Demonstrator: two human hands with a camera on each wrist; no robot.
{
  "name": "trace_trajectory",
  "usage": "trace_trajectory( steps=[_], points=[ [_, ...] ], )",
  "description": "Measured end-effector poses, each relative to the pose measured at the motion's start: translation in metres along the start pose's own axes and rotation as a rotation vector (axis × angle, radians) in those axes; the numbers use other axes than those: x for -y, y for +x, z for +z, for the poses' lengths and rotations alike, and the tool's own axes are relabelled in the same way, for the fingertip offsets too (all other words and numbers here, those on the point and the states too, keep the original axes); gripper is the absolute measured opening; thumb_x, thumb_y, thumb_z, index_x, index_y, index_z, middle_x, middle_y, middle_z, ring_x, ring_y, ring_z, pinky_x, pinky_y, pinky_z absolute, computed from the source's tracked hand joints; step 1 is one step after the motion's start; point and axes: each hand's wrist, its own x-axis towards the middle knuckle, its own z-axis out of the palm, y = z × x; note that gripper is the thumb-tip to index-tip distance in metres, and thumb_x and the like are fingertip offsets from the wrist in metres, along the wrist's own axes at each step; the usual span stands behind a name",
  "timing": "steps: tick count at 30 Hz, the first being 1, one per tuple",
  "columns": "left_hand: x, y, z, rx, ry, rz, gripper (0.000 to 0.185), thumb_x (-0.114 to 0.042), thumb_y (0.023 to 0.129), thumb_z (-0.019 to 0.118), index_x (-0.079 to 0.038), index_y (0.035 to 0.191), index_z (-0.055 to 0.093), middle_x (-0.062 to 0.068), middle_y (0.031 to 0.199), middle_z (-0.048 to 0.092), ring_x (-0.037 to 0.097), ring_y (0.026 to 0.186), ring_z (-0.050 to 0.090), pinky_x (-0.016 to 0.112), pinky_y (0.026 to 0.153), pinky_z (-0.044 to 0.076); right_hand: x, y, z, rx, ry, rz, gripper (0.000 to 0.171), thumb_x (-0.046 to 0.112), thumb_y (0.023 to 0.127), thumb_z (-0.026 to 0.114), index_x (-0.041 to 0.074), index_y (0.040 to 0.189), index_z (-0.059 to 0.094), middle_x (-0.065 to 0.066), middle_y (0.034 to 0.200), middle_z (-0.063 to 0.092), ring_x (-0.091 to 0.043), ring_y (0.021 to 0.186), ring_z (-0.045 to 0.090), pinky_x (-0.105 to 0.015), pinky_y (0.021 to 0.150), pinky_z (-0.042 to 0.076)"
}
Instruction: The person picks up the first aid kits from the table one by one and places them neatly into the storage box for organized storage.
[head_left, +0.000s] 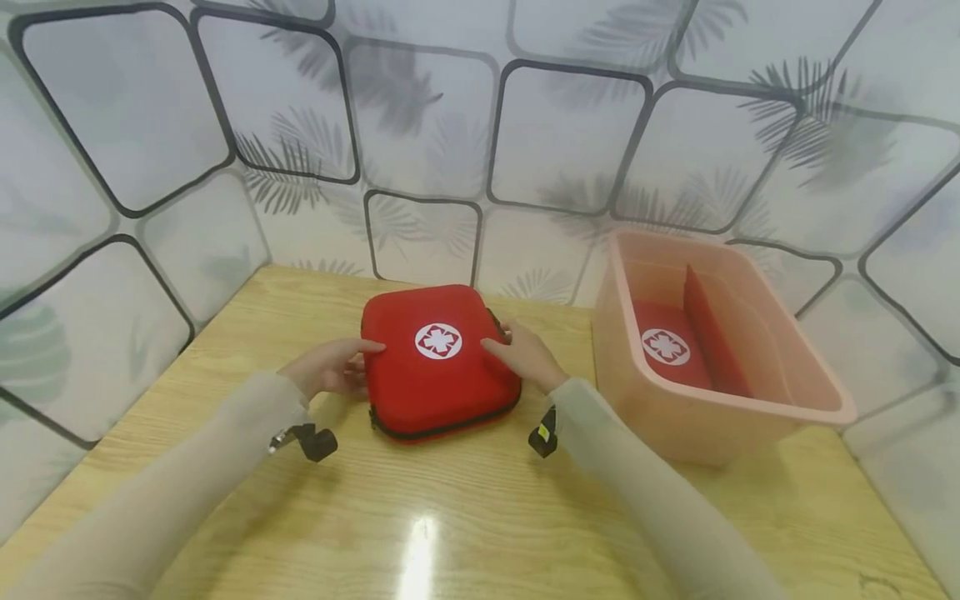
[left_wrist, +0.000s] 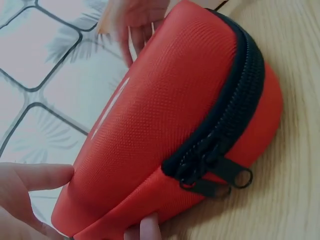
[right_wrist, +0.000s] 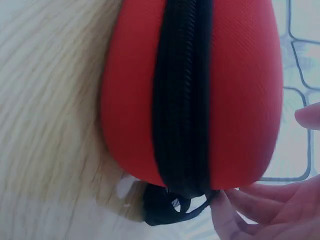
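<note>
A red zipped case (head_left: 438,367) with a white cross badge lies flat on the wooden table (head_left: 450,517). My left hand (head_left: 333,367) grips its left edge, the thumb on top (left_wrist: 35,175) and a fingertip under the rim. At the case's right edge my right hand (head_left: 525,358) holds on, its fingers (right_wrist: 260,205) curled by the black strap (right_wrist: 170,212). The black zipper pulls (left_wrist: 220,180) sit closed on the case (left_wrist: 170,110) at its near corner. The right wrist view shows the case (right_wrist: 240,90) edge-on.
A pink plastic bin (head_left: 675,433) stands right of the case, close to my right forearm. Inside it, left of an upright divider (head_left: 712,333), lies a second red case (head_left: 667,350). Patterned walls close in the table at the back and on both sides.
</note>
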Motion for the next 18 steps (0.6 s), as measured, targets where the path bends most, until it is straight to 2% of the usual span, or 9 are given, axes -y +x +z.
trace_trajectory(
  steps=[2, 4, 7, 9, 11, 15, 18],
  points=[
    [0.001, 0.0, -0.003, 0.007, 0.011, 0.011, 0.052, -0.026, 0.09, 0.056, -0.007, 0.126, 0.025, 0.006, 0.109, 0.036, 0.014, 0.081, 0.053, 0.028, 0.075, 0.05, -0.001, 0.001, 0.0, 0.01, 0.065, 0.047, 0.061, 0.038, 0.092, 0.053, -0.002, 0.137, 0.04, -0.02, 0.135, 0.05, -0.031, 0.119, 0.053, -0.042, 0.099, 0.045],
    [0.0, -0.009, -0.001, 0.014, 0.044, 0.024, 0.053, -0.027, 0.092, 0.054, -0.008, 0.13, 0.024, 0.007, 0.111, 0.036, 0.013, 0.08, 0.054, 0.026, 0.073, 0.051, -0.001, 0.001, -0.001, 0.028, 0.14, 0.088, 0.051, 0.036, 0.093, 0.053, -0.003, 0.125, 0.05, -0.016, 0.116, 0.06, -0.026, 0.1, 0.059, -0.035, 0.088, 0.05],
    [-0.001, -0.02, 0.001, 0.03, 0.091, 0.04, 0.043, -0.029, 0.094, 0.05, -0.008, 0.126, 0.03, 0.008, 0.11, 0.036, 0.011, 0.076, 0.054, 0.023, 0.071, 0.051, -0.001, 0.001, -0.002, 0.082, 0.237, 0.156, 0.035, 0.035, 0.093, 0.052, 0.001, 0.102, 0.056, -0.005, 0.091, 0.056, -0.016, 0.078, 0.052, -0.026, 0.072, 0.049],
    [-0.003, -0.026, 0.004, 0.038, 0.122, 0.045, 0.032, -0.03, 0.095, 0.047, -0.009, 0.116, 0.036, 0.008, 0.108, 0.039, 0.01, 0.074, 0.055, 0.022, 0.071, 0.05, -0.003, 0.001, -0.002, 0.112, 0.272, 0.193, 0.029, 0.035, 0.092, 0.052, 0.006, 0.088, 0.052, 0.0, 0.081, 0.047, -0.013, 0.072, 0.046, -0.024, 0.068, 0.044],
    [-0.004, -0.024, 0.002, 0.048, 0.162, 0.061, 0.028, -0.032, 0.095, 0.046, -0.009, 0.11, 0.039, 0.008, 0.103, 0.043, 0.009, 0.072, 0.055, 0.02, 0.069, 0.05, -0.005, 0.002, -0.001, 0.126, 0.296, 0.227, 0.029, 0.037, 0.091, 0.052, 0.008, 0.089, 0.05, -0.001, 0.084, 0.046, -0.014, 0.074, 0.045, -0.024, 0.069, 0.042],
    [-0.006, -0.023, 0.0, 0.054, 0.241, 0.132, 0.029, -0.033, 0.094, 0.048, -0.007, 0.107, 0.043, 0.004, 0.091, 0.052, 0.008, 0.071, 0.056, 0.017, 0.069, 0.05, -0.006, 0.001, 0.004, 0.107, 0.361, 0.264, 0.035, 0.037, 0.09, 0.053, 0.004, 0.103, 0.054, 0.0, 0.088, 0.048, -0.015, 0.08, 0.045, -0.025, 0.072, 0.039],
    [-0.007, -0.026, -0.001, 0.03, 0.29, 0.203, 0.04, -0.037, 0.093, 0.05, -0.004, 0.116, 0.042, 0.002, 0.092, 0.055, 0.009, 0.076, 0.058, 0.02, 0.073, 0.051, -0.005, -0.001, 0.008, 0.096, 0.402, 0.252, 0.034, 0.036, 0.09, 0.053, 0.004, 0.1, 0.056, 0.002, 0.08, 0.049, -0.014, 0.077, 0.046, -0.024, 0.069, 0.039]
  ],
)
